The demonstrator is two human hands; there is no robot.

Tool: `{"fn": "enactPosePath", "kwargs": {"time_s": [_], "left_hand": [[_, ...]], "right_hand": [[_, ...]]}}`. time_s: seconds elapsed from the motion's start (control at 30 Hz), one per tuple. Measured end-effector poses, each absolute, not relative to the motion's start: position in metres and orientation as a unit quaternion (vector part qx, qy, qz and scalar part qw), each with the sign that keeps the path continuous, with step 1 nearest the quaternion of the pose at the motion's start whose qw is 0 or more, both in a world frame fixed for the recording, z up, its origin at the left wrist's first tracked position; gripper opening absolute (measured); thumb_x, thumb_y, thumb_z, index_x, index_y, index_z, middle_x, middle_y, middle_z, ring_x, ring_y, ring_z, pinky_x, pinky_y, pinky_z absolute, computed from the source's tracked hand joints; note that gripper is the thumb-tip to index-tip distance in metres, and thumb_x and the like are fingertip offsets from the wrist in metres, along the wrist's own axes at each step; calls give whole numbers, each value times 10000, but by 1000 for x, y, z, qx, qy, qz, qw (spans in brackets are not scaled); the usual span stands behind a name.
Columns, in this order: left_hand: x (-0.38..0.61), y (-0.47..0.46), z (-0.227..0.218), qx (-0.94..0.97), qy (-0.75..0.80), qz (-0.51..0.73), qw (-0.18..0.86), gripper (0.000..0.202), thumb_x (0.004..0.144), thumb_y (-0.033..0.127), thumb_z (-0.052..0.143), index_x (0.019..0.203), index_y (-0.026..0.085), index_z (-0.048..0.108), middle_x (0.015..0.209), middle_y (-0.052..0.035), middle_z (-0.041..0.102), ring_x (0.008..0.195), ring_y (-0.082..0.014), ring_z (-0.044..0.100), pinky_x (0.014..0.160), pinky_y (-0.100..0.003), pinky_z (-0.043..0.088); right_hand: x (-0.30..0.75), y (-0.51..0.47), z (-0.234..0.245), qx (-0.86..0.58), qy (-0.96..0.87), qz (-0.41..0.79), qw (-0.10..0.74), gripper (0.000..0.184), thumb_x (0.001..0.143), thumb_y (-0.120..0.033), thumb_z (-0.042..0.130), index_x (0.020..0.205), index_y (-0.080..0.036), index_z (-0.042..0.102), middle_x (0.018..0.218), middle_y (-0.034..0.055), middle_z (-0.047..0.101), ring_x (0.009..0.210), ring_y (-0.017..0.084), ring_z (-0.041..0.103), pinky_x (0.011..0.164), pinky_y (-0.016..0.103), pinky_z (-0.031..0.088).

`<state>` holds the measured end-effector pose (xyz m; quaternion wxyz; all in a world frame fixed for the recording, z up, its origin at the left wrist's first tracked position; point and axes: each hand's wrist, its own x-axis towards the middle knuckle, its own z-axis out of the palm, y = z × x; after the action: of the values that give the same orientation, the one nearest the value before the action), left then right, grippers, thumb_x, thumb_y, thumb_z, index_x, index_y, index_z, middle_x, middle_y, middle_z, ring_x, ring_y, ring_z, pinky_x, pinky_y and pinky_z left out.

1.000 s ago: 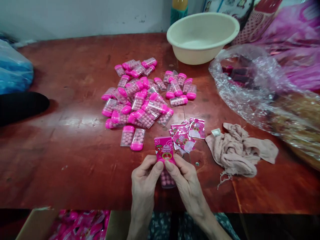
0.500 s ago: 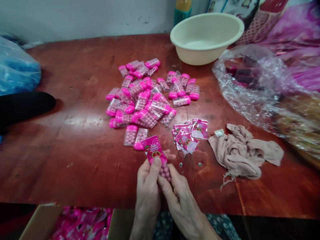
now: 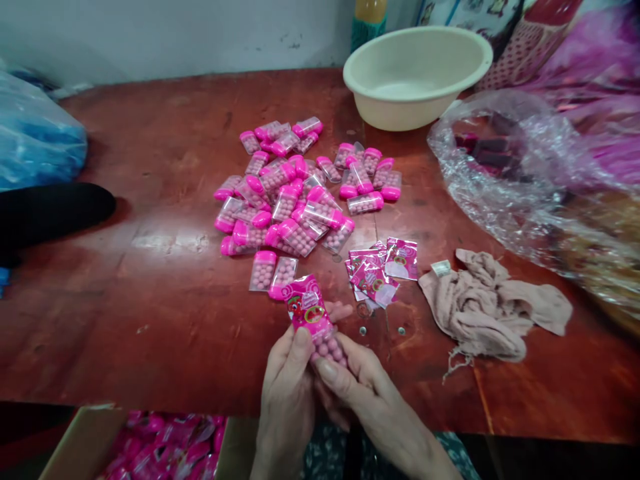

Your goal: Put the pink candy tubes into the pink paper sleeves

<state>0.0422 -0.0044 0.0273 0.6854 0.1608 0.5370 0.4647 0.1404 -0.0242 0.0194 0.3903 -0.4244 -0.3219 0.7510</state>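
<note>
Pinching candy case (image 3: pixel 330 348) with left hand (image 3: pixel 287 387) and right hand (image 3: pixel 367 393), left thumb pressed on pink label (image 3: pixel 306 308). Looks like labelling; calls next for smoothing it flat, squarely.

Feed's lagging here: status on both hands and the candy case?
Left hand, right hand both gripping labelled candy case. Case tilted above table. Label stack beyond, clear of hands.

one basin (image 3: pixel 415 110), one cloth (image 3: pixel 490 310), one cardboard box (image 3: pixel 75 447), one labelled case (image 3: pixel 307 310) held; heaped cases (image 3: pixel 285 200) beyond counting.
</note>
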Motion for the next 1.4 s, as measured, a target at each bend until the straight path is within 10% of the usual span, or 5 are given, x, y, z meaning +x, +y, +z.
{"fn": "enactPosePath", "kwargs": {"time_s": [0.13, 0.3, 0.7, 1.03, 1.4], "left_hand": [[46, -8, 23, 189, 572, 452, 657, 362, 837, 408, 514, 935, 129, 722, 1091, -126, 685, 1062, -248, 588, 936, -325, 430], [47, -14, 18, 198, 589, 423, 660, 403, 862, 424, 460, 912, 124, 724, 1152, -118, 660, 1169, -239, 513, 1038, -317, 310], [38, -17, 16, 181, 482, 352, 782, 371, 809, 477, 514, 749, 116, 577, 520, -60, 636, 326, -128, 535, 336, -204, 385], [36, -16, 13, 181, 469, 283, 817, 594, 844, 559, 403, 469, 115, 523, 302, 5, 407, 226, -36, 307, 278, -163, 156], [22, -13, 2, 158, 433, 228, 858, 468, 812, 533, 494, 709, 93, 616, 325, 8, 476, 219, -51, 320, 256, -158, 181]], "right_hand": [[132, -34, 9, -528, -366, 660, 390, 333, 878, -397, 522, 1176, -260, 580, 1036, 41, 610, 1005, 199, 548, 861, 292, 447], [128, -47, -7, -583, -378, 608, 385, 404, 862, -369, 545, 1255, -280, 536, 1006, 34, 656, 963, 208, 610, 850, 278, 475], [178, 19, 35, -539, -522, 496, 436, 185, 897, -345, 508, 923, -221, 642, 821, 11, 607, 758, 155, 569, 695, 276, 441], [184, 34, 12, -435, -488, 578, 488, 147, 795, -361, 646, 764, -219, 667, 1011, 32, 566, 986, 203, 536, 851, 332, 416], [188, 30, 1, -414, -451, 605, 509, 229, 783, -286, 659, 596, -181, 580, 1011, 31, 546, 979, 183, 522, 888, 320, 385]]}}
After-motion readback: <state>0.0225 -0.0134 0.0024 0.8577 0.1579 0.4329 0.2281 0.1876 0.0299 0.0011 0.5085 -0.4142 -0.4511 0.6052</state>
